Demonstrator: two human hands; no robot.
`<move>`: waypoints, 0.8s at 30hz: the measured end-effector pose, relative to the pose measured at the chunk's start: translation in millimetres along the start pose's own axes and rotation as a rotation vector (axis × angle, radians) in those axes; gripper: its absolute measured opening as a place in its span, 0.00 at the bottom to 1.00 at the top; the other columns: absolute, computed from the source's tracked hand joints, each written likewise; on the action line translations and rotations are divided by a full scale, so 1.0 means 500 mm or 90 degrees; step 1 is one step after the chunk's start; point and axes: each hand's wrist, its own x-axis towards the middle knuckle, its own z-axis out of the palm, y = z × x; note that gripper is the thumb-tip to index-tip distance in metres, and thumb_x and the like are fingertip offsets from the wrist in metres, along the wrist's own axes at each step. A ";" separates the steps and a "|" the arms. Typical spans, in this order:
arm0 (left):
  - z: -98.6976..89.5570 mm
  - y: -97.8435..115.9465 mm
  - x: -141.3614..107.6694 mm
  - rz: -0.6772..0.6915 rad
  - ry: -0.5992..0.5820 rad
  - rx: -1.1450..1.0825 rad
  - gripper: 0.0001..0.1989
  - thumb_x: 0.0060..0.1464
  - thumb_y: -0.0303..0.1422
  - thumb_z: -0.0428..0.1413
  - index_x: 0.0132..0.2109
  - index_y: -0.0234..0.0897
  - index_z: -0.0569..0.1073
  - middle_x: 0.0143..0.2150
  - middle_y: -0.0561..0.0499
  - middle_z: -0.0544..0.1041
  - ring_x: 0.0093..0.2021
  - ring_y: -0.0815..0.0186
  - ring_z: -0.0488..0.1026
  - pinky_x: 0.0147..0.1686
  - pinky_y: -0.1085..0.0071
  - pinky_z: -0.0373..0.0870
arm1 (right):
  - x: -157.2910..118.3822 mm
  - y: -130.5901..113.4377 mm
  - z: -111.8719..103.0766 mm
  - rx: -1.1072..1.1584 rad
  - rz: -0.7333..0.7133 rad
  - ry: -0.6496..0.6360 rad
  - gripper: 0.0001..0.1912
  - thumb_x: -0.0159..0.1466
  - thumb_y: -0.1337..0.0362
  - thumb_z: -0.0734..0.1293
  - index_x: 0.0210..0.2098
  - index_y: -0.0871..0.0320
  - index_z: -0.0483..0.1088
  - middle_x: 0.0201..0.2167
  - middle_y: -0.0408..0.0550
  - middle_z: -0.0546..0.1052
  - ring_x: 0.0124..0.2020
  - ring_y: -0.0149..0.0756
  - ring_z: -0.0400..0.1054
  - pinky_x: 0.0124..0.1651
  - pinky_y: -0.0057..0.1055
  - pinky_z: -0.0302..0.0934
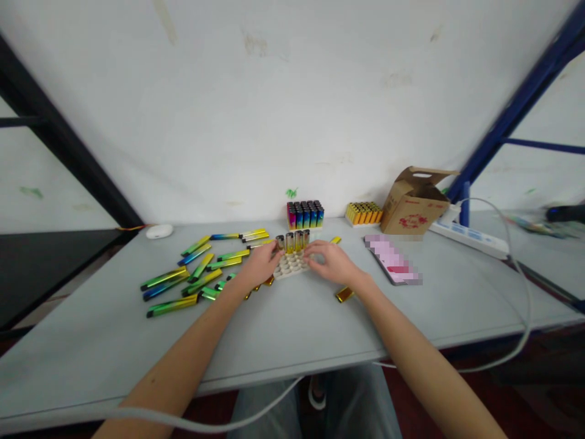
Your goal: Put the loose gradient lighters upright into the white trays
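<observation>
A pale tray with round holes point(289, 266) lies on the table between my hands. Several upright gold lighters point(294, 242) stand in its far row. My left hand point(262, 263) is at the tray's left side, its fingers curled by the leftmost lighter; whether they grip it is hard to make out. On the right side, my right hand point(331, 261) has its fingers bent together at the tray's edge, and what is between the fingertips is too small to tell. Loose green, yellow and blue lighters point(201, 274) lie left of my left hand. One gold lighter point(344, 294) lies below my right hand.
A block of dark multicoloured lighters point(305, 215) and a tray of orange lighters point(364, 213) stand near the wall. To the right are an open cardboard box point(414, 204), a phone point(392, 259), a power strip point(475, 239) and a white cable. A white case point(159, 231) sits at back left.
</observation>
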 end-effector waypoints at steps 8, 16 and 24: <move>-0.040 0.019 -0.024 0.033 -0.062 0.015 0.25 0.48 0.45 0.61 0.52 0.39 0.72 0.50 0.41 0.79 0.49 0.48 0.75 0.50 0.57 0.70 | -0.011 0.078 -0.014 -0.139 0.194 0.113 0.20 0.59 0.78 0.58 0.47 0.63 0.73 0.49 0.57 0.75 0.51 0.42 0.67 0.57 0.39 0.58; -0.028 0.012 -0.026 0.031 -0.078 -0.019 0.33 0.43 0.42 0.65 0.56 0.38 0.71 0.53 0.41 0.77 0.53 0.46 0.73 0.51 0.57 0.68 | -0.021 0.107 -0.007 -0.201 0.228 -0.005 0.21 0.58 0.79 0.58 0.44 0.59 0.75 0.45 0.54 0.78 0.50 0.41 0.67 0.57 0.37 0.56; -0.002 -0.007 -0.015 0.044 -0.036 -0.067 0.33 0.47 0.41 0.63 0.60 0.41 0.68 0.60 0.44 0.73 0.61 0.49 0.68 0.59 0.57 0.63 | -0.021 0.105 -0.008 -0.262 0.273 0.022 0.12 0.65 0.68 0.61 0.43 0.60 0.75 0.40 0.59 0.77 0.44 0.45 0.69 0.51 0.38 0.58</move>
